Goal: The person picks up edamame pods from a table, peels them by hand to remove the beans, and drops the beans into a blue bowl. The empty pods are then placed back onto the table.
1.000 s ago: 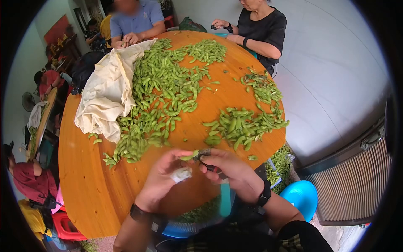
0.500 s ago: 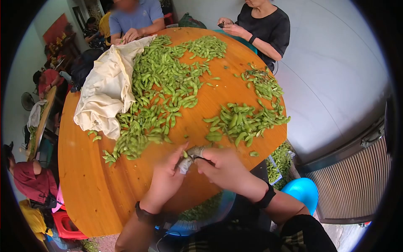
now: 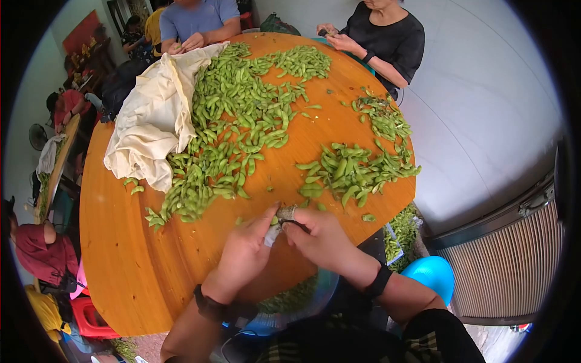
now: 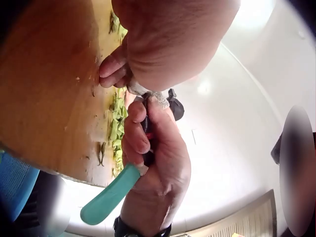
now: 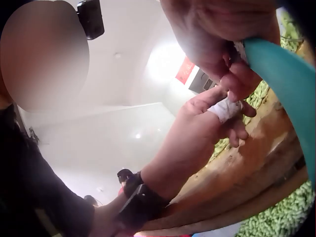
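My left hand, with a white wrap on its thumb, pinches a small green soybean pod over the table's near part. My right hand meets it there, fingertips right at the pod. Its fingers curl round a tool with a teal handle; the handle sticks out below the palm, while the working end is hidden between the hands. A grey textured wrap covers a finger of the right hand.
Soybean pods heap on the round wooden table beside a cream cloth; a smaller pile lies right. Below the near edge stands a basin of greens. Two people sit across; a blue basket stands right.
My hands have drawn together and moved slightly up, hiding most of the pod. The teal handle has swung out of the head view. The person in black has brought both hands together.
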Demonstrator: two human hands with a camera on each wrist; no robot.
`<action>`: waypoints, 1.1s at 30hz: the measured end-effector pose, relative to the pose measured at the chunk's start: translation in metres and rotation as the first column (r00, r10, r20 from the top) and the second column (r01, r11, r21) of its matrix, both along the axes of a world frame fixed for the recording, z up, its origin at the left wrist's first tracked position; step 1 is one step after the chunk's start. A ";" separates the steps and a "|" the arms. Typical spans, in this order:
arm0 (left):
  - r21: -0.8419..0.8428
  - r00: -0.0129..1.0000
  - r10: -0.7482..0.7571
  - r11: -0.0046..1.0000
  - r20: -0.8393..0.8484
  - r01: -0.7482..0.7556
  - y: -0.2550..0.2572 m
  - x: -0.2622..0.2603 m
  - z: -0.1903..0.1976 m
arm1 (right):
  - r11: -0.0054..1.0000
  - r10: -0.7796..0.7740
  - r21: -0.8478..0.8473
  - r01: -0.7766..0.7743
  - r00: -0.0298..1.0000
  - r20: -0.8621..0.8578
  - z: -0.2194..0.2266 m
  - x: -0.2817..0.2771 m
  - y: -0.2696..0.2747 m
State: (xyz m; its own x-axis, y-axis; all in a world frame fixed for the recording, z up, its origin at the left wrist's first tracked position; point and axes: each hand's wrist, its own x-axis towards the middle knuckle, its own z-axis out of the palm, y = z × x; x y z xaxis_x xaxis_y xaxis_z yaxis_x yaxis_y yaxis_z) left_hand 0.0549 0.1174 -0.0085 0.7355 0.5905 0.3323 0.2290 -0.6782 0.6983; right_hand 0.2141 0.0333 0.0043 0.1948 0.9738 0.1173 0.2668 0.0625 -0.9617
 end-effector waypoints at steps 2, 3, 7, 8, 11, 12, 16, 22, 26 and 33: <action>-0.138 0.999 -0.029 0.990 -0.018 0.026 0.002 -0.004 -0.001 | 0.978 0.042 -0.187 -0.092 0.966 -0.256 0.004 0.006 0.002; -0.373 0.998 -0.064 0.925 0.022 0.067 0.004 -0.005 0.001 | 0.978 0.043 -0.189 -0.093 0.966 -0.256 0.005 0.011 0.003; -0.852 0.981 -0.008 0.493 0.196 0.174 0.009 -0.001 0.009 | 0.916 0.024 -0.332 -0.227 0.855 -0.519 0.011 0.018 0.004; -0.852 0.981 -0.007 0.494 0.195 0.173 0.008 0.000 0.011 | 0.919 0.015 -0.330 -0.218 0.852 -0.523 0.013 0.017 0.004; -0.805 0.978 0.037 0.574 0.208 0.149 0.001 0.005 0.012 | 0.960 0.012 -0.258 -0.110 0.935 -0.355 0.008 0.010 0.002; -0.709 0.982 0.060 0.700 0.177 0.085 -0.003 0.007 0.008 | 0.962 0.020 -0.249 -0.116 0.934 -0.356 0.008 0.006 0.002; -0.571 0.986 0.103 0.821 0.132 -0.009 -0.007 0.009 0.003 | 0.975 -0.024 -0.221 -0.040 0.960 -0.281 0.003 -0.002 -0.003; -0.524 0.985 0.105 0.851 0.139 -0.017 -0.013 0.013 0.006 | 0.992 -0.065 -0.116 0.043 0.979 -0.193 -0.002 -0.008 -0.008; -0.556 0.976 0.132 0.831 0.174 -0.013 -0.019 0.016 0.009 | 0.993 -0.085 0.080 0.089 0.995 -0.053 -0.010 -0.011 -0.013; -0.650 0.987 0.088 0.760 0.135 0.021 -0.019 0.013 0.015 | 0.996 -0.073 0.033 0.083 0.969 -0.236 0.001 -0.009 -0.014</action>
